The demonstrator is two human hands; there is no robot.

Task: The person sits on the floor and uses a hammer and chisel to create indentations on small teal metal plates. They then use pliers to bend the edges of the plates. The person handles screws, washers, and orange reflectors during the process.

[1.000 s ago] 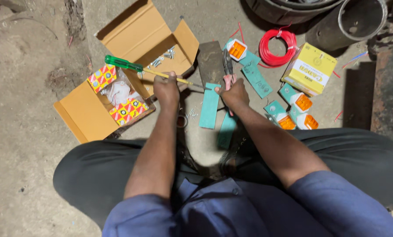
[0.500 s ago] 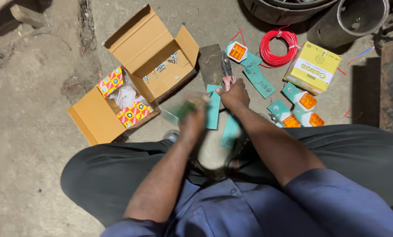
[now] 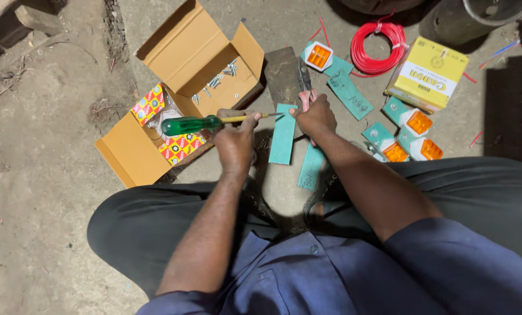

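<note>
My left hand grips a screwdriver with a green handle. It lies level, handle to the left, and its yellow shaft points right toward my right hand. That hand is closed on the pink handles of pliers, whose jaws point away from me over a dark metal plate. A teal strip lies on the ground between both hands. A second teal strip lies under my right forearm. I sit on the ground with my knees spread.
An open cardboard box holding loose screws and colourful small packets sits at left. Further right lie a red wire coil, a yellow carton, several orange-lens lamps, more teal strips and a dark bucket.
My left hand dipped toward my lap in a blur, then came back up with the screwdriver held level. My right hand has stayed on the pliers.
</note>
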